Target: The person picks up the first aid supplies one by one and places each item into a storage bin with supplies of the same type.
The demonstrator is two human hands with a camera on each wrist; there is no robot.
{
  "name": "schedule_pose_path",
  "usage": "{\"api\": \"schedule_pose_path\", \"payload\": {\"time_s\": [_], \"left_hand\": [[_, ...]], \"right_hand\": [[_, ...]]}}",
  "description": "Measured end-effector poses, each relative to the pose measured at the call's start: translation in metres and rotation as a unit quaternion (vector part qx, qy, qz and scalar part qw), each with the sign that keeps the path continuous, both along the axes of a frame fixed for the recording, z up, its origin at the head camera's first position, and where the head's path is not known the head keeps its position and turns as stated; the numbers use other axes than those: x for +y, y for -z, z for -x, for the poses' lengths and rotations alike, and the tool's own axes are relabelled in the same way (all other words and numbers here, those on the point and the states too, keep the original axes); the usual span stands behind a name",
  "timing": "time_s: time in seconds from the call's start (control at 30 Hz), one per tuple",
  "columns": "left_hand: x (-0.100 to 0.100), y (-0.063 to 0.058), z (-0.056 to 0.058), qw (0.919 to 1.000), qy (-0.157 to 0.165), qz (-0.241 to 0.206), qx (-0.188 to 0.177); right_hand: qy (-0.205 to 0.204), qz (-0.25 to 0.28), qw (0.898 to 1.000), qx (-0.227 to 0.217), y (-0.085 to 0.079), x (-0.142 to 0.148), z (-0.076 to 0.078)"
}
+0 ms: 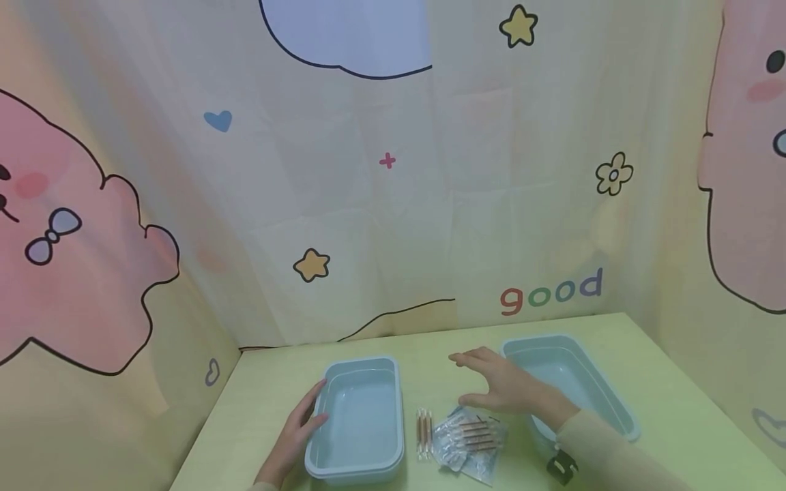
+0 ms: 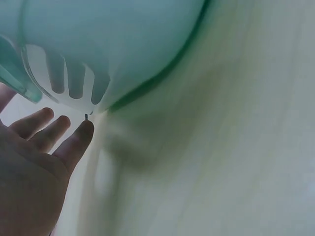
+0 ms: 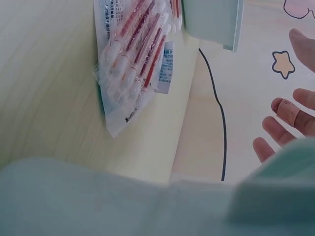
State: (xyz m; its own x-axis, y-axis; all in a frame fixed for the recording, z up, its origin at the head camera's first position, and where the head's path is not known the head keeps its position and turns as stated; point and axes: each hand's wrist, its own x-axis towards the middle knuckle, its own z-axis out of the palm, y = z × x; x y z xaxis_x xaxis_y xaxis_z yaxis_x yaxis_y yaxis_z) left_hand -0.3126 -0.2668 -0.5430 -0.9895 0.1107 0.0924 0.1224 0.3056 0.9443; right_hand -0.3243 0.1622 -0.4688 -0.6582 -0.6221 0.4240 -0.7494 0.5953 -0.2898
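Note:
My left hand [image 1: 297,429] holds the left rim of a light blue tub [image 1: 359,416], the thumb over the edge and the fingers along the outer side. In the left wrist view, spread fingers [image 2: 74,142] show close beside the tub wall [image 2: 133,39]. My right hand [image 1: 506,383] hovers with nothing in it, fingers extended and spread. Just in front of it and below lies a pile of clear packets [image 1: 473,440] of cotton swabs with reddish-brown shafts. One finger of the right hand [image 3: 290,115] wears a bandage. More swabs [image 1: 424,434] lie between tub and pile.
A second light blue tub [image 1: 604,389] stands on the right, partly hidden behind my right forearm. Beneath everything is a pale yellow-green table [image 1: 270,375]. A printed curtain [image 1: 368,239] hangs along its back and sides. A small black device [image 1: 561,467] shows at my right sleeve.

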Motion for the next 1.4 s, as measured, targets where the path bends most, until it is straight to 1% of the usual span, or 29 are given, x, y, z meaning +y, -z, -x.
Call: {"api": "schedule_pose_path", "payload": {"time_s": [0.2, 0.37, 0.6, 0.77, 0.9, 1.07, 1.23, 1.4], "left_hand": [[0.000, 0.007, -0.002, 0.9999, 0.007, -0.001, -0.011], [0.001, 0.008, -0.005, 0.9999, 0.014, -0.002, -0.010], [0.002, 0.011, -0.004, 0.9998, 0.012, -0.007, -0.011], [0.001, 0.011, -0.004, 0.9999, 0.009, -0.004, -0.001], [0.001, 0.010, -0.002, 0.9998, 0.011, -0.007, 0.013], [0.001, 0.010, 0.000, 0.9996, 0.013, -0.011, 0.022], [0.002, 0.012, -0.002, 0.9997, 0.011, -0.018, 0.013], [0.003, 0.012, -0.003, 0.9995, 0.016, -0.028, 0.005]], "right_hand": [[0.003, -0.002, 1.000, -0.009, 0.006, -0.001, -0.002], [0.005, -0.005, 1.000, -0.016, 0.008, -0.002, -0.005], [0.001, -0.004, 1.000, -0.027, 0.007, -0.003, -0.004], [-0.010, -0.006, 1.000, -0.022, 0.006, -0.004, -0.003], [-0.017, -0.010, 1.000, -0.024, 0.005, -0.007, -0.001], [-0.022, -0.042, 0.998, -0.032, 0.006, -0.011, 0.001], [-0.028, -0.075, 0.994, -0.068, 0.007, -0.014, -0.003], [-0.031, -0.112, 0.990, -0.084, 0.005, -0.017, -0.006]]}}
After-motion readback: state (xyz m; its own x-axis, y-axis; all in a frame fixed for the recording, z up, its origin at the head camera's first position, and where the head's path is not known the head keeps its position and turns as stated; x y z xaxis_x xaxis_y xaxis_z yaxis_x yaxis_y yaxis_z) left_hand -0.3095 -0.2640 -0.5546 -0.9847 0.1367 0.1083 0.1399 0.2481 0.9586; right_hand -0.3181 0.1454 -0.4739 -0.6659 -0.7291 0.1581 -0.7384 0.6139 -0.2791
